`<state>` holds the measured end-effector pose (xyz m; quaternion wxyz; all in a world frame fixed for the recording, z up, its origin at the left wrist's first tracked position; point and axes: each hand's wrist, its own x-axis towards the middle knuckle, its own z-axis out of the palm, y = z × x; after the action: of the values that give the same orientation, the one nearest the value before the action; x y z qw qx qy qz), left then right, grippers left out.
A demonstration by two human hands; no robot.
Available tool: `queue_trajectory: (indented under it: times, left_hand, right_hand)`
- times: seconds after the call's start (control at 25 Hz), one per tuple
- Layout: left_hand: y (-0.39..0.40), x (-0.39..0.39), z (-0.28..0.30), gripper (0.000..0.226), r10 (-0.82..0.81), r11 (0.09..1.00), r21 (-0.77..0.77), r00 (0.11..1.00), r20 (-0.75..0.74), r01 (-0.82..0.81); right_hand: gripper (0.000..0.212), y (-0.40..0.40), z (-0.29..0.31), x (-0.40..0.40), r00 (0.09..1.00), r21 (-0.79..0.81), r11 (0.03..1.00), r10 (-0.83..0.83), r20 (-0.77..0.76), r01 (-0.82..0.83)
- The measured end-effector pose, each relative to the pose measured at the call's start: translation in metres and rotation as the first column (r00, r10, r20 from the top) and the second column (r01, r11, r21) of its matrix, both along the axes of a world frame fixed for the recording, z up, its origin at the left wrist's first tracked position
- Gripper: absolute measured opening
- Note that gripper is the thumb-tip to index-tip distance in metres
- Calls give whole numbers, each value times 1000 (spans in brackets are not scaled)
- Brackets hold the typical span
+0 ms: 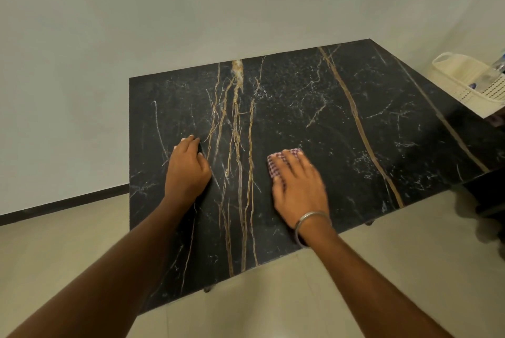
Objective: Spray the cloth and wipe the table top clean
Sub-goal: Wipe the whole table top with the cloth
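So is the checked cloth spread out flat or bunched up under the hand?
Bunched or folded small: the checked cloth shows only as a compact pad beyond the fingers of the right hand, which presses it flat on the table top.

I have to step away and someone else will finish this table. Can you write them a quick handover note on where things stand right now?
Right hand: fingers flat, pressing the checked cloth onto the table top, near the front middle.
Left hand: resting on the table top to the left of the cloth, holding nothing.
A cream basket with what looks like a clear bottle in it sits at the far right edge; I cannot tell if that is the sprayer.
Done: cloth is on the surface, wiping position.
Left: I cannot tell which parts are wiped, so cover the whole top, far edge and right side included.
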<state>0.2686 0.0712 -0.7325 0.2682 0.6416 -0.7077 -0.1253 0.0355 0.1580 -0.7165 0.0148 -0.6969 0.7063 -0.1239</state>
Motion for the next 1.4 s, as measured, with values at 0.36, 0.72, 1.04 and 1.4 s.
queue_trajectory:
  times: [0.36,0.72,1.04,1.4]
  left_hand:
    - [10,-4,2,46,10,1000,-3,1000,-14,-10]
    - [29,-4,4,46,-3,1000,26,1000,-12,3]
    - [41,-7,3,46,7,1000,23,1000,-12,-7]
    - [51,-8,5,46,8,999,43,1000,-6,-8]
  right_hand:
    - [51,33,0,37,1000,-48,999,-10,-4,10]
    - [53,39,-5,-27,998,-38,998,-50,-23,49]
    - [51,62,-4,3,999,-49,998,-49,11,49]
    - [55,46,-8,-109,991,-31,990,-136,-9,136]
